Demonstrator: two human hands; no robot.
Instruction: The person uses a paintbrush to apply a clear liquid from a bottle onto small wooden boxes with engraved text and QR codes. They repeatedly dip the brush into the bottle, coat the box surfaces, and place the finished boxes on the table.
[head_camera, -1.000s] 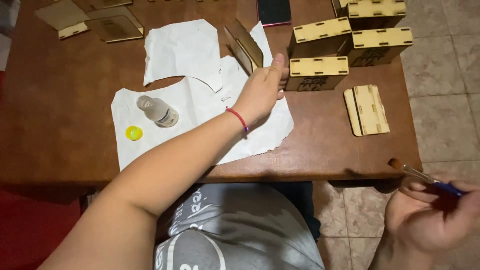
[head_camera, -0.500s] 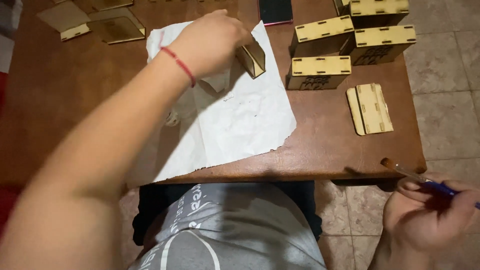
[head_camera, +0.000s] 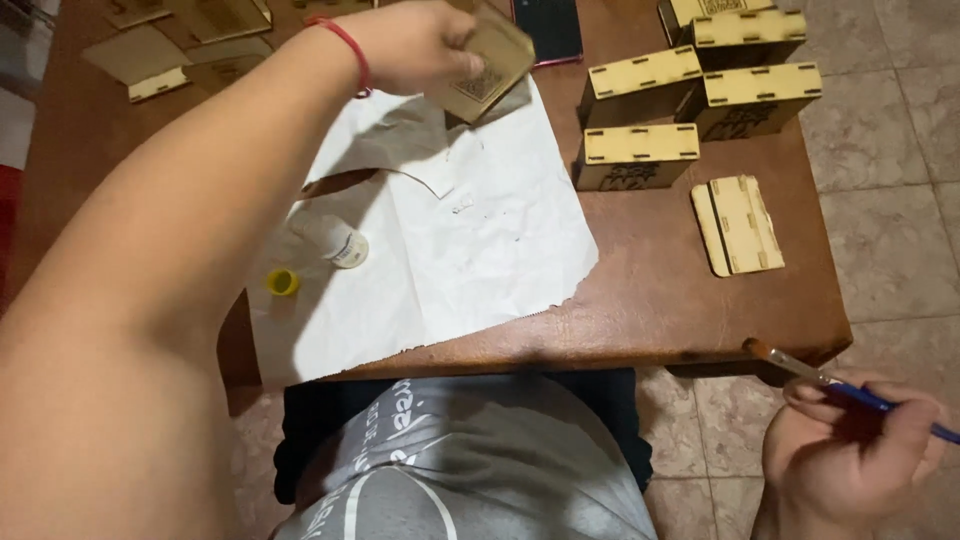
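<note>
Over on the far left, flat pale plywood panels (head_camera: 140, 62) are lying unassembled at the table's back corner, so by the look of it there are pieces still waiting to be worked on. Moving in, a small yellow cap (head_camera: 283, 283) is sitting on the crumpled white paper sheet (head_camera: 470, 260), and just beside it the small clear bottle (head_camera: 335, 240) is lying on its side, open, well within reach. Your left hand (head_camera: 415, 45) is lifted above the paper, fingers clamped on a flat engraved light-wood panel (head_camera: 488, 62), tilted and clear of the brown wooden table (head_camera: 650, 310). That panel is the piece in hand, and I cannot tell whether any liquid is on it yet. A dark phone (head_camera: 548, 28) is lying just behind it. Further right, four closed light plywood boxes (head_camera: 640, 150) are standing in a cluster, looking finished, with a flat hinged plywood piece (head_camera: 738, 225) lying near them. Far right, off the table edge, your right hand (head_camera: 850, 450) is pinching a blue-handled paintbrush (head_camera: 830, 380), bristles pointing toward the table. Between brush and panel, the boxes are crowding the way.
</note>
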